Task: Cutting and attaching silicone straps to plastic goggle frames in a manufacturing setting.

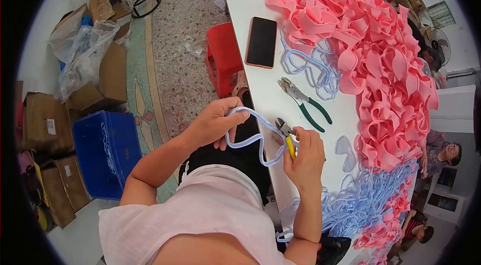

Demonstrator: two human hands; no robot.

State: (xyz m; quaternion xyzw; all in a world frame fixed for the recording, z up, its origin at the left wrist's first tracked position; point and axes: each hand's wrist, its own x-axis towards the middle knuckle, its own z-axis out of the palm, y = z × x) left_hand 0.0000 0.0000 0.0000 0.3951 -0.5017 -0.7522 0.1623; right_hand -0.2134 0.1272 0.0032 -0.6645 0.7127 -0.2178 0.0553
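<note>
My left hand (220, 123) pinches a pale blue band loop (246, 142) between thumb and fingers, over my lap by the table edge. The loop hangs in a loose, wavy ring and reaches across to my right hand (308, 157). That hand is closed around yellow-handled diagonal cutters (289, 146), whose dark jaws touch or lie very near the band; I cannot tell if they bite it. Green-handled pliers (306, 104) lie on the white table beyond my right hand. A few pale blue loops (313, 67) rest past them.
A long heap of pink bands (386, 74) and a pile of blue cords (363, 204) cover the table's right. A phone (261, 42) lies near its edge. A red stool (224, 59), blue bin (102, 154) and cardboard boxes (47, 119) stand left. Other people are at right.
</note>
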